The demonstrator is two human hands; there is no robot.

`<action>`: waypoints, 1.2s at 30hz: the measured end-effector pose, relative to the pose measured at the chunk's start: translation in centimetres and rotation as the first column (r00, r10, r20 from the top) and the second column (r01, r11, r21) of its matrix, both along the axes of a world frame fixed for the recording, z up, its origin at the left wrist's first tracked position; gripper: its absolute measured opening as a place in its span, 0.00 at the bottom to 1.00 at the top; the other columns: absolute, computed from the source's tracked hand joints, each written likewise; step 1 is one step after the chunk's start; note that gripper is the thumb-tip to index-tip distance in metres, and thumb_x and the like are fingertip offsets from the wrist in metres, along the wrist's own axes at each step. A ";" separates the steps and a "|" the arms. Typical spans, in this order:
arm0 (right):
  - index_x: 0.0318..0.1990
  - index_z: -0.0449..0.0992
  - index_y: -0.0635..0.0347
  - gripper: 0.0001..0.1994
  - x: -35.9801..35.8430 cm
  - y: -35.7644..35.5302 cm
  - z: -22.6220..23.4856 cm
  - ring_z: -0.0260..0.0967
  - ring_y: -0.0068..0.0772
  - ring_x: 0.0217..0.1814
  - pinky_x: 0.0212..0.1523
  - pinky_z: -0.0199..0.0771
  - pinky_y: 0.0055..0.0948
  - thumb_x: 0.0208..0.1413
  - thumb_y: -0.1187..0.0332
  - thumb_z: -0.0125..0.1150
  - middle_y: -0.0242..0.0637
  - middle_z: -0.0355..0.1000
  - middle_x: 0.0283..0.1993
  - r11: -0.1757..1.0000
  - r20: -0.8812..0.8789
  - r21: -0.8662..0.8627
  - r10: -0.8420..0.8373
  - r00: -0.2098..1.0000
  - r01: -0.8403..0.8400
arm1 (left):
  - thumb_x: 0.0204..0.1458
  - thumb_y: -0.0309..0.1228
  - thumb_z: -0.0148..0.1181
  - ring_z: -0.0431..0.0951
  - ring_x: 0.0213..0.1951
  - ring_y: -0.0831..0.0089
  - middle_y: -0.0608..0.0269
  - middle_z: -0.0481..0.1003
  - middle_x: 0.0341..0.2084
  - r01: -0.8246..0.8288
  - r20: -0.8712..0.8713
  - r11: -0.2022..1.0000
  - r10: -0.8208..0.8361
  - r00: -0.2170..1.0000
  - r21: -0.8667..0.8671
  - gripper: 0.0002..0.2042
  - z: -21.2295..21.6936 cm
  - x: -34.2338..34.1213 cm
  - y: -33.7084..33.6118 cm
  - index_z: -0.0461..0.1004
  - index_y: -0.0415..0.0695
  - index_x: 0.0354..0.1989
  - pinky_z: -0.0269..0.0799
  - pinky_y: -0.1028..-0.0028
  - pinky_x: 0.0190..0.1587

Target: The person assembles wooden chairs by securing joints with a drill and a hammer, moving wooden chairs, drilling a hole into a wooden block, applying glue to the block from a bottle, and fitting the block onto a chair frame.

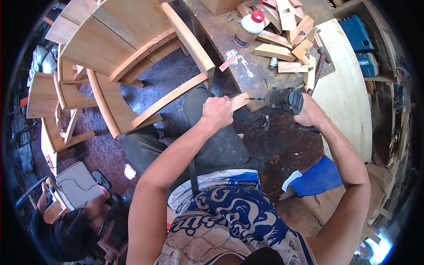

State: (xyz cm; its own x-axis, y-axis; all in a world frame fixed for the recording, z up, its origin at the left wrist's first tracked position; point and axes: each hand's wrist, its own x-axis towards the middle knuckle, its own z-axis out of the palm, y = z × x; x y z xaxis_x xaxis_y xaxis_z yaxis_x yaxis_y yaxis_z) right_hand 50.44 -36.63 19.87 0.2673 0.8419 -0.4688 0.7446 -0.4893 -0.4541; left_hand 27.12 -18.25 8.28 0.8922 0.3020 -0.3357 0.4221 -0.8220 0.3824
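Note:
My left hand (217, 113) is closed around a small wood block (240, 101) above my raised knee. In my right hand (312, 112) is a dark cordless drill (284, 100), held level and pointing left. Its thin bit (256, 98) meets the block's right end, or comes very close; I cannot tell whether it has entered the wood. Fingers of the right hand are partly hidden behind the drill. Just left of the block stands a wooden chair frame (170, 99) with a curved slatted seat.
A workbench (247, 84) ahead carries a glue bottle (249, 28) with a red cap, a pile of wood blocks (287, 48) and a hammer (319, 66). A pale curved board (346, 88) lies at right, below blue cases (356, 33). Another person (66, 234) sits at lower left.

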 end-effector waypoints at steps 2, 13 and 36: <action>0.41 0.77 0.62 0.15 -0.1 0.1 0.0 0.75 0.59 0.45 0.48 0.77 0.44 0.41 0.74 0.60 0.54 0.78 0.38 0.999 0.001 0.049 0.013 1.000 -0.013 | 0.46 0.37 0.65 0.83 0.29 0.50 0.46 0.80 0.23 0.000 0.002 1.000 0.000 1.000 0.000 0.19 0.0 0.0 0.0 0.77 0.31 0.39 0.80 0.58 0.36; 0.35 0.77 0.62 0.11 0.3 0.3 -1.0 0.76 0.59 0.42 0.45 0.77 0.46 0.40 0.70 0.63 0.54 0.78 0.34 0.996 0.134 -0.088 0.033 0.990 -0.022 | 0.46 0.37 0.65 0.84 0.30 0.51 0.45 0.81 0.25 0.012 -0.001 1.000 -0.012 1.000 0.011 0.19 0.1 0.1 0.2 0.77 0.32 0.39 0.80 0.58 0.37; 0.38 0.80 0.61 0.21 -0.6 0.4 -1.7 0.77 0.57 0.40 0.46 0.79 0.43 0.38 0.57 0.73 0.53 0.79 0.36 0.997 0.063 -0.036 0.063 0.996 -0.061 | 0.46 0.39 0.64 0.84 0.30 0.51 0.46 0.80 0.23 0.027 0.017 0.999 -0.028 0.999 0.043 0.18 -0.1 -0.3 0.1 0.77 0.33 0.36 0.79 0.57 0.37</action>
